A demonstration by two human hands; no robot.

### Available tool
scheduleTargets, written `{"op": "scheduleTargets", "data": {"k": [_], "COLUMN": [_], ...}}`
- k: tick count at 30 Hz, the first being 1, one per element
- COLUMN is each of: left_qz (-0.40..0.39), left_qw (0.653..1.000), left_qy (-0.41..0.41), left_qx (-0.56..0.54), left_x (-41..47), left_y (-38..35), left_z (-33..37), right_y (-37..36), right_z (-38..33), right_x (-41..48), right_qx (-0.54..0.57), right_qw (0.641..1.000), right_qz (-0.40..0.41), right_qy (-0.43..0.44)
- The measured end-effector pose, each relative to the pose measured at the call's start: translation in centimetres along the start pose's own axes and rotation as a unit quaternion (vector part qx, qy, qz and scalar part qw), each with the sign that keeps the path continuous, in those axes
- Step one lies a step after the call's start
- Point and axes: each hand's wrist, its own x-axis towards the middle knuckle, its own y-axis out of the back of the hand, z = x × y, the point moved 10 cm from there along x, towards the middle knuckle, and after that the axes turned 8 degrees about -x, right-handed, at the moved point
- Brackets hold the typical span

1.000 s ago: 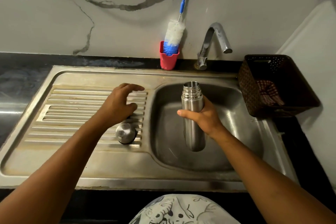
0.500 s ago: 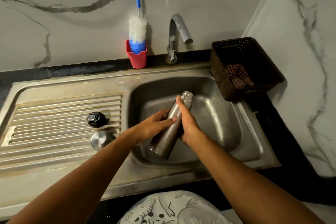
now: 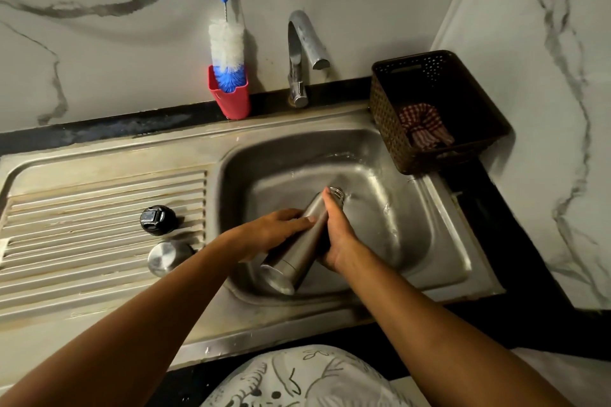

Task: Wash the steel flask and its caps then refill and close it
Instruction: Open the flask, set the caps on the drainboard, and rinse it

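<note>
Both hands gripped the steel flask (image 3: 299, 249), tilted mouth-down over the sink (image 3: 439, 238): left hand (image 3: 271, 233) wrapped round its middle, right hand (image 3: 337, 235) clasping near the neck. Rigid, smooth and probably slick when wet, it seemed safest held around the body.

Dim, warm light from above; soft glare on sink basin (image 3: 390, 175) and tap (image 3: 302, 40), dark shadow inside basket (image 3: 436, 102), wide-angle bending at frame edges, slight motion blur on flask (image 3: 297, 251).
</note>
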Motion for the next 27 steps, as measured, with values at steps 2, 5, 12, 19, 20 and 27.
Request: {"op": "scheduleTargets", "data": {"k": [2,5,12,19,20,27], "left_qz": [0.003,0.01,0.012,-0.019,-0.017,0.002], "left_qw": [1.0,1.0,0.998,0.993,0.993,0.997], "left_qy": [0.002,0.009,0.041,0.071,0.07,-0.004], "left_qx": [-0.003,-0.009,-0.055,-0.092,-0.089,-0.074], "left_x": [0.1,0.2,-0.3,-1.3,-1.4,-2.8], "left_y": [0.2,0.5,0.5,-0.2,-0.2,0.9], "left_z": [0.0,0.1,1.0,1.0,1.0,3.0], "right_y": [0.3,0.4,0.3,1.0,1.1,-0.4], "right_z": [0.0,-0.2,-0.6,0.1,0.1,-1.5], "right_x": [-0.4,-0.8,-1.6,-2.6,-2.8,-3.8], "right_qx": [-0.001,-0.004,-0.054,-0.126,-0.123,-0.08], "right_qw": [1.0,1.0,0.998,0.991,0.991,0.996], "right_qz": [0.008,0.006,-0.01,-0.026,-0.028,-0.022], "right_qy": [-0.011,-0.025,-0.032,-0.034,-0.033,0.036]}}
